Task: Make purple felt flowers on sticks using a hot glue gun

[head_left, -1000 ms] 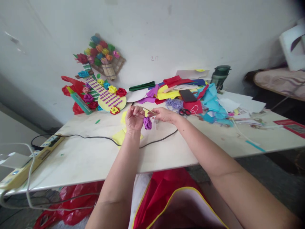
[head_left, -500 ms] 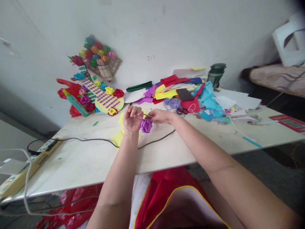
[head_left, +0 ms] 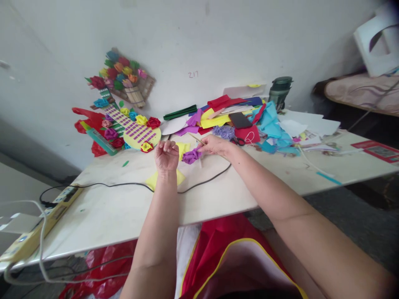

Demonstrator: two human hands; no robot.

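A purple paper flower (head_left: 191, 156) hangs from my right hand (head_left: 214, 146), whose fingers are pinched at its edge. The same hand also grips a thin wooden stick (head_left: 197, 139) that slants up to the left. My left hand (head_left: 167, 156) is raised just left of the flower, apart from it, with the fingers curled in; whether anything is inside them is hidden. Under and behind the hands lie yellow paper pieces (head_left: 150, 181) on the white table (head_left: 112, 220).
A guitar-shaped craft (head_left: 137, 132) with paper roses leans at the back left beside a glue bottle (head_left: 101, 141). Coloured paper (head_left: 218, 120), a phone (head_left: 240, 120), scissors (head_left: 238, 141) and a dark bottle (head_left: 280, 92) are behind. A black cable (head_left: 118, 182) crosses to a power strip (head_left: 50, 220).
My left hand has moved left, away from the purple flower. My right hand keeps the flower and stick; the flower has tilted, and more of the stick shows.
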